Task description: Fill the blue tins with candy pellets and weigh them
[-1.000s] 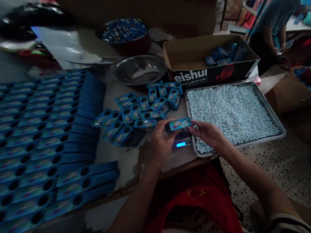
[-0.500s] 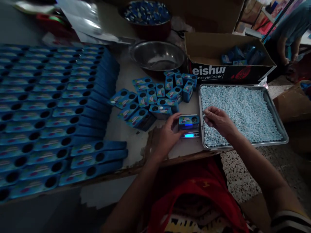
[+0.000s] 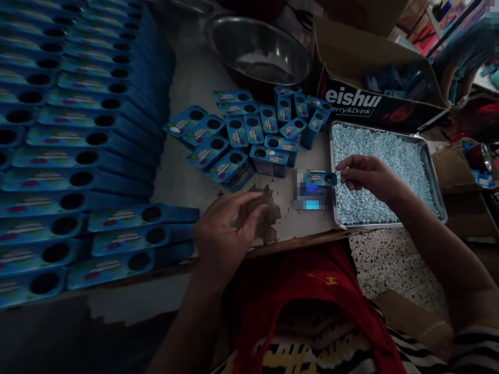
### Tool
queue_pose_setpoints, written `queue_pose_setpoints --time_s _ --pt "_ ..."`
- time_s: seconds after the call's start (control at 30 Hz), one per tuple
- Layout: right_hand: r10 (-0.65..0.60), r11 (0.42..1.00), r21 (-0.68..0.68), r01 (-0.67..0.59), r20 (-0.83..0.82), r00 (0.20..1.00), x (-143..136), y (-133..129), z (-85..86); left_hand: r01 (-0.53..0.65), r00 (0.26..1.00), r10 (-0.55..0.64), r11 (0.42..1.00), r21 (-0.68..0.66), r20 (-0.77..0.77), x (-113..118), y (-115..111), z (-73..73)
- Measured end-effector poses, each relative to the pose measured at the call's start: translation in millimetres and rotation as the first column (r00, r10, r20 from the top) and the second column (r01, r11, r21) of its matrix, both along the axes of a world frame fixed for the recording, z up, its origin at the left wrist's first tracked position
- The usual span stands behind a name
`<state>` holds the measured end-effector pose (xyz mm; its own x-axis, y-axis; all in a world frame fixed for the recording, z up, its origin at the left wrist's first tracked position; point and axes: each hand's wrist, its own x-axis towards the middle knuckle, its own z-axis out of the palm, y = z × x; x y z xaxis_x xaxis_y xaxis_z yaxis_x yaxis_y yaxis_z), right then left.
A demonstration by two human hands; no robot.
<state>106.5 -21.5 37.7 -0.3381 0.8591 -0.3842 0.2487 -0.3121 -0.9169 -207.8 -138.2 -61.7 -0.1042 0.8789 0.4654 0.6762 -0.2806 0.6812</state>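
Note:
A small blue container with a round hole (image 3: 323, 179) lies on a small scale with a lit display (image 3: 312, 204). Just right of it, my right hand (image 3: 364, 176) hovers over the near left part of a metal tray (image 3: 390, 226), its fingers curled and pinched together. Whatever is between the fingertips is too small to make out. Small pale blue pellets (image 3: 397, 171) fill the tray. Left of the scale, my left hand (image 3: 228, 228) is over the table's front edge, empty, thumb and fingers apart. Several similar blue containers (image 3: 268, 161) stand behind the scale.
Dense rows of blue containers (image 3: 89, 156) cover the left side. A metal bowl (image 3: 261, 52) stands at the back, beside a cardboard box (image 3: 351, 101) holding more blue packs. Another person (image 3: 460, 57) is at the far right. A cardboard carton (image 3: 452, 166) stands right of the tray.
My left hand has let go of the container on the scale and moved left. The right hand stays pinched, now close to the container's end. The view has shifted.

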Motion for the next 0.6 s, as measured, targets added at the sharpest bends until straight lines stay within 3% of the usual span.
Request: queue_pose_setpoints --time_s 0.13,0.23,0.43,0.6 --pt "0.097 0.989 0.093 -0.111 0.143 0.985 -11 5 16.0 0.049 0.998 -0.049 0.999 0.007 0.037 14 14 18.9" --pt "0.119 0.981 0.129 -0.145 0.196 0.973 -13 7 18.8 0.098 0.994 -0.099 0.995 0.017 0.042 28 31 32.5" --pt "0.146 0.973 0.142 -0.181 0.229 0.962 -11 11 5.4 0.198 0.978 -0.202 0.977 -0.077 -0.045 54 55 46.9" --pt "0.153 0.969 0.158 -0.190 0.220 0.963 -7 15 -3.6 0.196 0.974 -0.209 0.970 -0.146 -0.086 63 63 47.0"
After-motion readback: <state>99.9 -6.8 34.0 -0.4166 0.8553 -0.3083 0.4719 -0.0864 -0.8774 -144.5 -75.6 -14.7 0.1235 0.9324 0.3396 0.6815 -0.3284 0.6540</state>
